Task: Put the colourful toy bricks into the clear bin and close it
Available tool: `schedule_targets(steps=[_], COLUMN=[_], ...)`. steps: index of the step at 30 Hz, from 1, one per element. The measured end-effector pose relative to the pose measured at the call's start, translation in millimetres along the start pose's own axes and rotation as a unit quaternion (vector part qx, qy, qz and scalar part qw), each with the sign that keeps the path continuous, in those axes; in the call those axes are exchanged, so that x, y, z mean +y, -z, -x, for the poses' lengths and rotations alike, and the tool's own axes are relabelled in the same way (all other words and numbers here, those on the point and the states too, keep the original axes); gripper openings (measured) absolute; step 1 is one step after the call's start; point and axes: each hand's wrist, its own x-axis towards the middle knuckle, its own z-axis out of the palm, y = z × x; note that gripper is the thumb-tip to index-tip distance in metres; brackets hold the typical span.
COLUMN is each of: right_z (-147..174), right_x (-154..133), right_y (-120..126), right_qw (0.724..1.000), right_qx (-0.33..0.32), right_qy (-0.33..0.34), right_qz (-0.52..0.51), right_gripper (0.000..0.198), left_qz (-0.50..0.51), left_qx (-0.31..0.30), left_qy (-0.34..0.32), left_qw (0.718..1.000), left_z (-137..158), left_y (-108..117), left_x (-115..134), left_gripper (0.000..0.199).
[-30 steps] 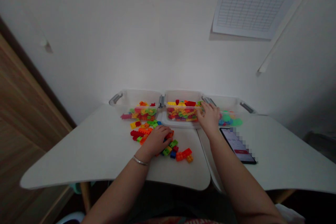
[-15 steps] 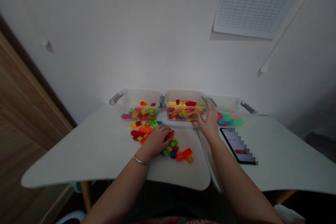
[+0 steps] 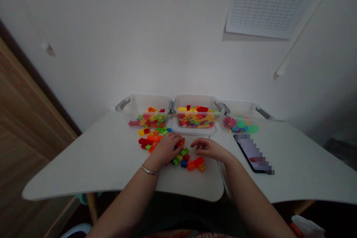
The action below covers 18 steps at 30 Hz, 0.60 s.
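From my end, the right hand [image 3: 210, 149] has drawn back from the middle box [image 3: 196, 101] to near the brick pile [image 3: 152, 140] on the white table [image 3: 92, 160], thumb and curved fingers apart. The left hand [image 3: 167, 147] still covers part of the pile; whether it grips anything, I cannot tell. I count three boxes, one phone [image 3: 244, 148].

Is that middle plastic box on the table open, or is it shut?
Open: no lid covers the middle box, and colourful blocks show through its uncovered top.
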Motion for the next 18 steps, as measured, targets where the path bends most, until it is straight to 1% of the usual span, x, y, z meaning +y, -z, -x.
schedule_targets(steps=[2, 4, 6, 8, 11, 13, 15, 16, 18], right_z=[4, 9, 13, 16, 17, 15, 11, 8, 3], right_x=[0, 0, 1, 2, 6, 10, 16, 20, 28], right_y=[-2, -2, -1, 0, 0, -2, -5, -6, -9], right_qw=[0.998, 0.996, 0.994, 0.992, 0.992, 0.995, 0.998, 0.998, 0.993], right_qx=[-0.053, -0.076, -0.087, -0.092, -0.083, -0.069, -0.035, -0.005, 0.081], right_qy=[-0.014, -0.012, -0.005, 0.012, 0.027, 0.02, 0.015, 0.016, 0.023], right_qz=[0.01, 0.035, 0.062, 0.085, 0.09, 0.071, 0.058, 0.061, 0.087], right_gripper=[0.035, 0.046, 0.059, 0.067, 0.066, 0.058, 0.048, 0.043, 0.037], left_qz=[-0.001, -0.003, -0.004, -0.005, -0.003, -0.002, 0.0, 0.002, 0.005], left_qx=[0.001, 0.0, 0.0, 0.0, 0.002, 0.005, 0.006, 0.006, 0.005], left_qy=[0.0, 0.001, 0.002, 0.002, -0.003, -0.005, -0.005, -0.004, -0.004], left_qw=[1.0, 1.0, 1.0, 1.0, 1.0, 1.0, 1.0, 1.0, 1.0], left_z=[0, 0, -1, -1, -1, -1, -1, -1, -2], left_y=[0, -1, -1, -2, -2, -2, -2, -3, -3], left_x=[0, -1, -1, -1, -1, 0, 0, 0, 0], left_gripper=[0.028, 0.029, 0.029, 0.029, 0.028, 0.027, 0.027, 0.027, 0.027])
